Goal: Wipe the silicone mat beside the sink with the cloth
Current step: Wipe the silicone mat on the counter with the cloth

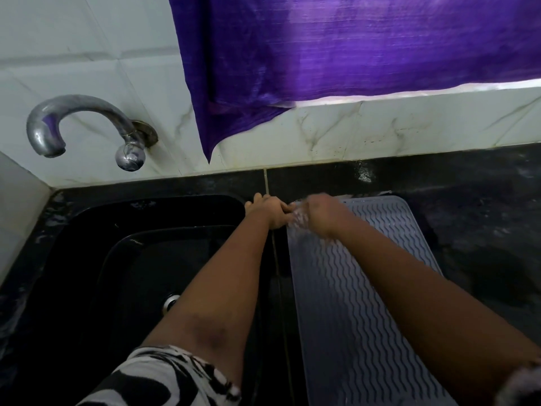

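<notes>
grey wavy-ribbed silicone mat on counter, right of sink, long axis bottom-to-top of frame. left hand fingers pinch its top-left corner. right hand blurred, grip on whitish cloth unclear.

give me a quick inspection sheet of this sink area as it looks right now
surface: black stone counter, wet patch near the wall.
job's things: grey ribbed silicone mat lies right of the black sink; pale cloth blurred at the mat's far left corner.
clutter: nothing seen.
hands: left hand at the mat's far left corner, grip unclear; right hand blurred over the cloth, grip unclear.
cables: nothing seen.
surroundings: curved metal tap on white marble-look tiles; purple curtain hanging above the counter.
</notes>
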